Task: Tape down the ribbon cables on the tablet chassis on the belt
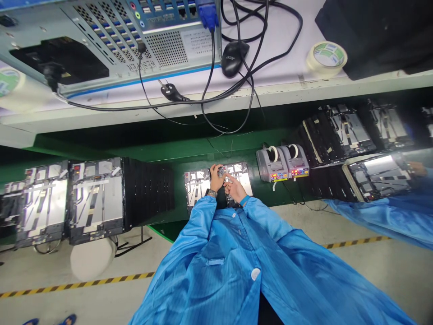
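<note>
My left hand is closed, its thumb and fingers around a small dark-and-silver part too small to name. Against that part, my right hand has its fingers bent together in a pinch; what lies between them is hidden. Both hands are above the bench, between two flat device assemblies with silver panels and black strips. The left assembly lies beside my left wrist. My right hand partly covers the right assembly.
Stacks of similar assemblies stand at left, others at right. Two tape dispensers with lit displays sit right of my hands. Above, a shelf carries a computer case, cables, a mouse and tape. Another person's blue sleeve reaches in at right.
</note>
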The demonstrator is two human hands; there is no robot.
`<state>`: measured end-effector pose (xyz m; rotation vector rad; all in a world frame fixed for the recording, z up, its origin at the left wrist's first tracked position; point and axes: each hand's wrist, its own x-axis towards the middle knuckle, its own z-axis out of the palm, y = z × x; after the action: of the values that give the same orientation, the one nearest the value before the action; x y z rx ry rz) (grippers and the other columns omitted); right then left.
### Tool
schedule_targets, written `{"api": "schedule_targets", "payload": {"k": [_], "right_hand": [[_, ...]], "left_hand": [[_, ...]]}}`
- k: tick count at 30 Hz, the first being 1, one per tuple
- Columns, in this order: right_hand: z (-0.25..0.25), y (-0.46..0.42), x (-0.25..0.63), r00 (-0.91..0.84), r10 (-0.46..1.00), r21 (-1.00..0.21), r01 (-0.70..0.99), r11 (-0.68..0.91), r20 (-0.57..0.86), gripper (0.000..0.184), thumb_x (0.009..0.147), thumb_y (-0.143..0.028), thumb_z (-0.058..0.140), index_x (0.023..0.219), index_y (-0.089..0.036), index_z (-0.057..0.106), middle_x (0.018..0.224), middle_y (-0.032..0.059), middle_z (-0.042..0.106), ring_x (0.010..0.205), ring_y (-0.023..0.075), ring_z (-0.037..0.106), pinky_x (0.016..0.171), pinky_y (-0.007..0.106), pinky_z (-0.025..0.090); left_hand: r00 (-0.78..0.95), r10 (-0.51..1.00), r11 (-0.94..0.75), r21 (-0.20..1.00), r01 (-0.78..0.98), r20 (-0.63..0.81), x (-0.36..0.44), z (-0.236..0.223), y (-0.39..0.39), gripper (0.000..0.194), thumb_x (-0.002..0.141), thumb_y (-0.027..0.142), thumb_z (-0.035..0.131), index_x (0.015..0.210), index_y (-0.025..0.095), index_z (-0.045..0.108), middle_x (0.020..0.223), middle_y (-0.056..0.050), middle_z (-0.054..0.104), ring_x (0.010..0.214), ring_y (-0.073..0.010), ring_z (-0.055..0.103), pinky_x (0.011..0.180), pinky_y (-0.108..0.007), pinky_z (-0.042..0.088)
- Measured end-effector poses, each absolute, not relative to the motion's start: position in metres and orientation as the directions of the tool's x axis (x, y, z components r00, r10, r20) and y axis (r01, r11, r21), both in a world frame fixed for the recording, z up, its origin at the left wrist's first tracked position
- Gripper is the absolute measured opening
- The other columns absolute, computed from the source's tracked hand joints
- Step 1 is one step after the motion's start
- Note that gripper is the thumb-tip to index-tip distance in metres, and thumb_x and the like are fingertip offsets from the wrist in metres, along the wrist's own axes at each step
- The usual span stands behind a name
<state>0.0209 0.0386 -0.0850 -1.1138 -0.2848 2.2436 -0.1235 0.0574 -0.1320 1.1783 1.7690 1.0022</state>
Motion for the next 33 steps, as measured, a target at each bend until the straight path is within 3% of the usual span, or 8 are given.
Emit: {"api": "schedule_targets", "payload": {"k": [11, 23, 30, 33], "right_hand": [[-0.085, 0.038, 0.022, -0.471, 0.614, -0.447, -0.425, -0.787, -0.633, 0.054, 0.089, -0.047, 0.059, 0.140, -0.031, 0.054, 0.077, -0.0026, 0.063, 0.056, 0.0133, 0.051, 0.053, 0.024, 0.040], [-0.085, 0.040, 0.021, -0.457, 0.611, -0.449, -0.420, -0.788, -0.646, 0.053, 0.089, -0.049, 0.059, 0.138, -0.030, 0.055, 0.076, -0.0017, 0.062, 0.054, 0.0131, 0.050, 0.053, 0.024, 0.039], [-0.080, 0.047, 0.025, -0.486, 0.579, -0.391, -0.437, -0.810, -0.654, 0.047, 0.091, -0.047, 0.055, 0.133, -0.026, 0.059, 0.071, -0.0017, 0.059, 0.053, 0.0135, 0.047, 0.055, 0.026, 0.041], [-0.081, 0.056, 0.037, -0.541, 0.530, -0.417, -0.328, -0.848, -0.652, 0.046, 0.090, -0.046, 0.055, 0.128, -0.021, 0.063, 0.065, -0.0030, 0.053, 0.049, 0.0130, 0.040, 0.053, 0.027, 0.038]], "left_hand": [[-0.272, 0.952, 0.244, 0.889, 0.387, -0.143, -0.121, -0.123, 0.060, 0.042, 0.079, 0.012, 0.069, 0.119, 0.025, 0.065, 0.143, -0.012, 0.039, 0.137, -0.0297, 0.045, 0.110, -0.042, 0.043], [-0.191, 0.976, 0.177, 0.885, 0.431, -0.102, -0.122, -0.127, 0.060, 0.025, 0.085, 0.014, 0.065, 0.107, 0.023, 0.070, 0.146, -0.012, 0.038, 0.148, -0.0292, 0.034, 0.116, -0.044, 0.038], [-0.165, 0.983, 0.149, 0.862, 0.485, -0.077, -0.127, -0.129, 0.062, 0.027, 0.084, 0.013, 0.068, 0.108, 0.024, 0.073, 0.149, -0.011, 0.040, 0.144, -0.0305, 0.039, 0.120, -0.047, 0.033], [-0.145, 0.988, 0.125, 0.857, 0.500, -0.060, -0.130, -0.128, 0.062, 0.027, 0.084, 0.013, 0.068, 0.108, 0.024, 0.073, 0.149, -0.011, 0.040, 0.141, -0.0309, 0.042, 0.120, -0.048, 0.034]]}}
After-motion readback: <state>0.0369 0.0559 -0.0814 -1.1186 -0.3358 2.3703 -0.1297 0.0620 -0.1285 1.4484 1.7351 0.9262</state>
